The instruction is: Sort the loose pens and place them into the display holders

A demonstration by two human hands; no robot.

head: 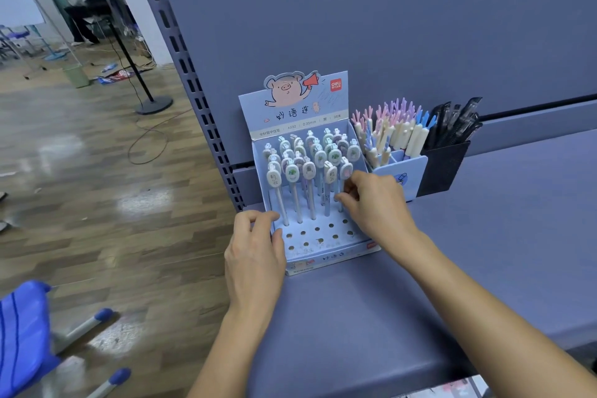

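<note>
Both hands are at the pig-printed display box (326, 260) on the left part of the blue-grey shelf (484, 236): my left hand (252, 252) has its fingers (258, 218) curled over the box's near-left wall, grasping it, while my right hand (378, 203) reaches in from the right. Its fingers (350, 186) pinch the shaft of an oval-topped pen (346, 170) standing at the right end of the nearest filled row, with the other pens (292, 171) upright to its left and farther back and rows of open holes (318, 229) nearer to me. Just right of the box, a light-blue holder (400, 178) and a black holder (442, 165) stand packed with pens.
</note>
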